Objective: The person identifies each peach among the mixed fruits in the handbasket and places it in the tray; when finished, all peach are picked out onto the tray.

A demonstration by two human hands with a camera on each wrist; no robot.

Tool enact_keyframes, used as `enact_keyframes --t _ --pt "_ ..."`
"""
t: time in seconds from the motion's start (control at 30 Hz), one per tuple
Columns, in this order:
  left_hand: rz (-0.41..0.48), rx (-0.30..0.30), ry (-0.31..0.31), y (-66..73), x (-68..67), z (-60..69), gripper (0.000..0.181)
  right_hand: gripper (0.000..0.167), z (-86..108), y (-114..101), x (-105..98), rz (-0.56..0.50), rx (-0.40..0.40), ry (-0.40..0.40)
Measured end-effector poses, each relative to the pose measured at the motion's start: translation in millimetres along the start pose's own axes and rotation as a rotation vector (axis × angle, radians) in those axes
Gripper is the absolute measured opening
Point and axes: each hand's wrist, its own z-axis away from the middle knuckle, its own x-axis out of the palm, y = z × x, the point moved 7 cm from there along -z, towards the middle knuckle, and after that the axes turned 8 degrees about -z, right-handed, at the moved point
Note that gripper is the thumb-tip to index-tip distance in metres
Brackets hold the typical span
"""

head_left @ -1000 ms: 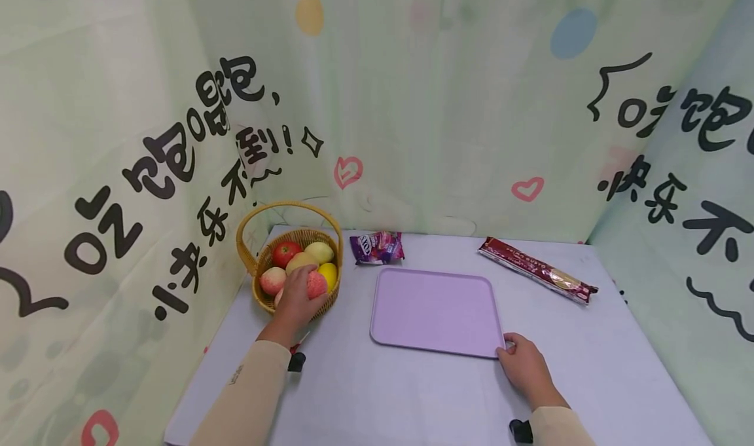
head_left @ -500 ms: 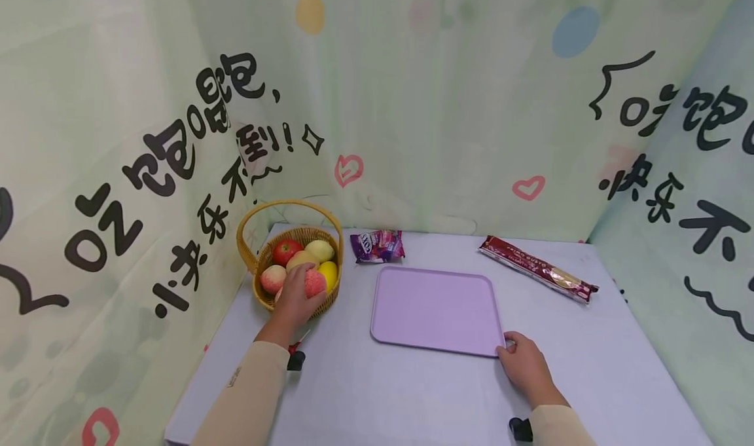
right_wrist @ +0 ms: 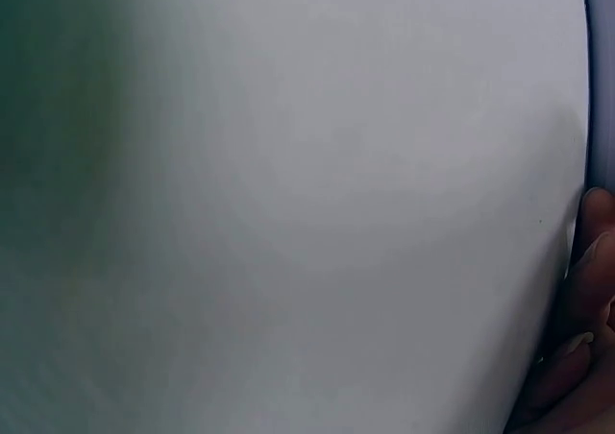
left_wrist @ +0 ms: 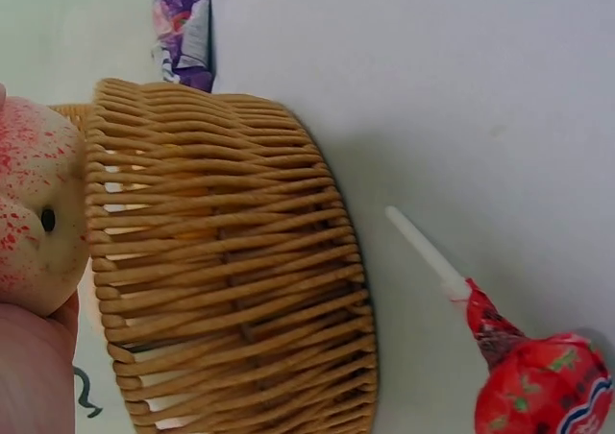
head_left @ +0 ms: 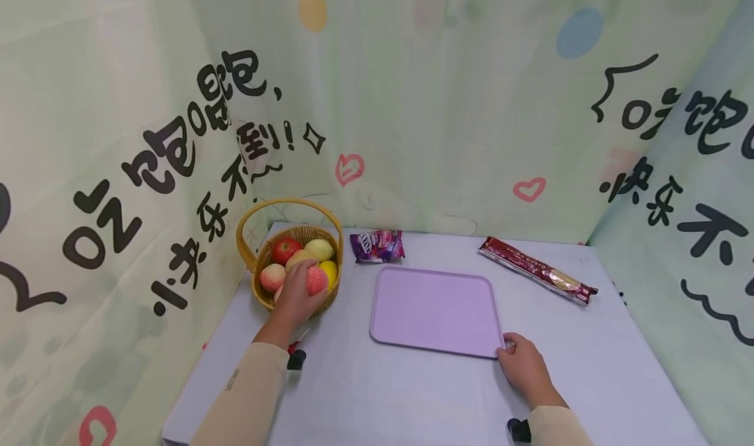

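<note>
On the left of the head view my left hand (head_left: 294, 298) reaches over the near rim of the wicker basket (left_wrist: 231, 261). It holds a red-speckled peach (head_left: 317, 280), which still sits among the other fruit; the left wrist view shows this peach (left_wrist: 36, 213) beside the basket's rim. My right hand (head_left: 526, 365) grips the near right corner of a flat purple tray (head_left: 436, 308), lying on the white table. In the right wrist view, fingers (right_wrist: 594, 271) touch the tray's edge, at the far right of the picture.
A red apple (head_left: 285, 253), a yellow lemon (head_left: 330, 272) and several other fruits fill the basket. A red-wrapped lollipop (left_wrist: 543, 386) lies near it. Behind the tray is a purple snack packet (head_left: 377, 247); a long dark-red packet (head_left: 536, 270) lies to its right. Printed curtains surround the table.
</note>
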Motion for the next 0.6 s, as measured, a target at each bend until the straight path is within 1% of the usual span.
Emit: enact_keyframes --t 0.1,0.27,0.37,0.5,0.6 --pt "0.009 0.026 0.01 4.9 -2.0 1.0 0.072 0.05 -0.3 1.4 0.5 -0.006 0.003 -0.002" --pt "0.027 0.028 0.008 10.9 -3.2 0.6 0.071 0.05 -0.1 -0.3 -0.1 -0.012 -0.002 -0.004" --pt "0.044 0.034 -0.004 15.7 -2.0 0.4 0.071 0.05 0.8 -1.3 -0.2 -0.015 0.0 -0.01" --pt "0.059 0.043 -0.012 24.7 -0.8 0.3 0.069 0.05 1.4 -2.0 -0.3 -0.018 0.011 -0.018" --pt "0.063 0.06 0.002 33.6 -1.2 0.1 0.068 0.051 1.0 -2.3 -0.5 -0.02 0.019 -0.023"
